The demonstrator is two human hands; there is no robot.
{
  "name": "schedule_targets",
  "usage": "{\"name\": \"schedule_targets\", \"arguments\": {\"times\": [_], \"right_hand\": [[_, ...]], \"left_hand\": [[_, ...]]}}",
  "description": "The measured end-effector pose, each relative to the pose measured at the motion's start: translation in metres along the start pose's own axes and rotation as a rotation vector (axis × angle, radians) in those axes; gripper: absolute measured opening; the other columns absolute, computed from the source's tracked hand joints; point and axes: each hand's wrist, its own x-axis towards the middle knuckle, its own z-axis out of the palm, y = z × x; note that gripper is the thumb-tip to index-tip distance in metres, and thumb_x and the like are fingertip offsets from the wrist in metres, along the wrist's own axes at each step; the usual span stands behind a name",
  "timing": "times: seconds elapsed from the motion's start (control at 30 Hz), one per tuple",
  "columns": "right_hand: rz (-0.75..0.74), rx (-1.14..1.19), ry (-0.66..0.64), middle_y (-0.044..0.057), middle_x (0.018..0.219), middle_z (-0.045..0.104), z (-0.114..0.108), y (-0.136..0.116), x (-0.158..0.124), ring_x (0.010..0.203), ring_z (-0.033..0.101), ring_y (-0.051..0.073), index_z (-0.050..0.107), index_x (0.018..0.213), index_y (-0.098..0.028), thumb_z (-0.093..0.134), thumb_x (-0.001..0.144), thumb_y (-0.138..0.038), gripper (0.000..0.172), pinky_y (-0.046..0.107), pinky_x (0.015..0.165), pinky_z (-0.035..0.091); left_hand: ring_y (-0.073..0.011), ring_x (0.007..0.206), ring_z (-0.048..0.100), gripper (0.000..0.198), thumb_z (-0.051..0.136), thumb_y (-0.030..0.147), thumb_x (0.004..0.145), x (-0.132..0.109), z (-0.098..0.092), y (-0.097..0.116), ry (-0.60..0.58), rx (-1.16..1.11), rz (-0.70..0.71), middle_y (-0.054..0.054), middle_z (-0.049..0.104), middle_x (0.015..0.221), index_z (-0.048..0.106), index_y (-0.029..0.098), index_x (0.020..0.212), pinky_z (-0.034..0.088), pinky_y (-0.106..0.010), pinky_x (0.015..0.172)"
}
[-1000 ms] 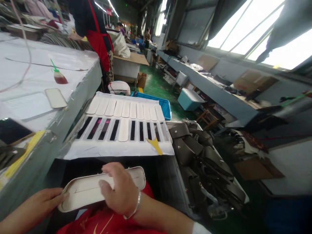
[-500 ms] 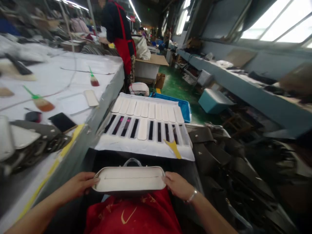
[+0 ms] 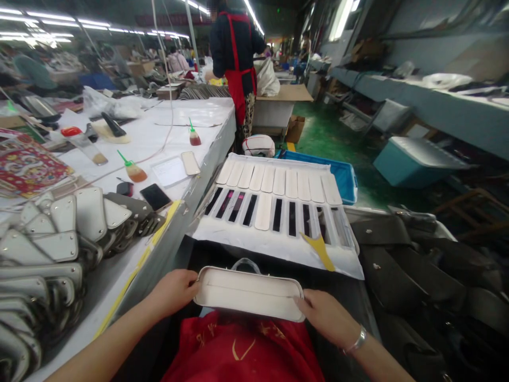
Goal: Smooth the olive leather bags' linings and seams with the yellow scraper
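Note:
A dark handbag (image 3: 248,293) rests against my lap, its long cream base with rounded ends turned up towards me. A seam or crease runs along the middle of that base. My left hand (image 3: 183,289) grips the left end, and my right hand (image 3: 328,318) pinches the right end with the thumb on the rim. Behind the bag a plastic-wrapped handle (image 3: 245,263) curves up. Beyond it lies a white slotted rack (image 3: 238,239), with cream strips (image 3: 268,179) in a row at its back and one strip (image 3: 263,210) among the front slots. A yellow spatula-like piece (image 3: 320,250) sits on its front edge.
Many cream-and-dark panels (image 3: 59,246) crowd the left table, with a phone (image 3: 155,198) and glue bottles (image 3: 133,171). Dark bags (image 3: 393,265) are heaped at right. A blue crate (image 3: 344,180) stands behind the rack. Another person (image 3: 238,58) stands further back.
My view has turned left, so the scene sits further right and more of the left table shows. Both hands still hold the handbag by its ends.

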Motion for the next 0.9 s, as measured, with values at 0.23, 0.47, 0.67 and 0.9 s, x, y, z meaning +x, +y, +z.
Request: {"name": "schedule_targets", "arguments": {"times": [0.23,0.47,0.67,0.9], "right_hand": [[0.004,0.021,-0.007,0.007,0.074,0.062,0.004,0.004,-0.003,0.068,0.057,0.017,0.053,0.068,-0.017,0.027,0.090,-0.037,0.039,0.026,0.061,0.033],[0.021,0.031,-0.056,0.009,0.076,0.063,-0.002,0.000,-0.003,0.069,0.058,0.018,0.053,0.071,-0.017,0.028,0.089,-0.033,0.035,0.028,0.063,0.034],[0.044,0.060,-0.089,0.008,0.077,0.063,-0.006,-0.001,-0.002,0.071,0.057,0.018,0.052,0.072,-0.017,0.027,0.089,-0.032,0.034,0.028,0.064,0.035],[0.066,0.075,-0.128,0.009,0.079,0.062,-0.002,-0.001,0.005,0.075,0.058,0.019,0.054,0.075,-0.018,0.026,0.089,-0.032,0.035,0.028,0.067,0.037]], "left_hand": [[-0.0161,0.060,0.050,0.029,0.038,0.037,0.077,0.001,-0.001,-0.006,-0.075,-0.131,-0.001,-0.002,0.054,0.062,0.054,0.017,0.062,0.030,-0.024,0.055],[-0.0060,0.041,0.033,0.048,0.039,0.061,0.078,0.000,0.011,-0.037,-0.326,-0.878,-0.075,0.003,0.049,0.054,0.047,0.015,0.067,0.023,-0.020,0.041],[-0.0038,0.033,0.027,0.048,0.047,0.065,0.072,0.011,0.030,-0.041,-0.307,-0.891,-0.135,0.008,0.042,0.045,0.041,0.018,0.065,0.016,-0.018,0.035],[-0.0069,0.037,0.034,0.049,0.047,0.065,0.070,0.016,0.006,-0.024,-0.294,-0.563,-0.180,0.006,0.043,0.045,0.046,0.017,0.064,0.023,-0.018,0.035]]}}
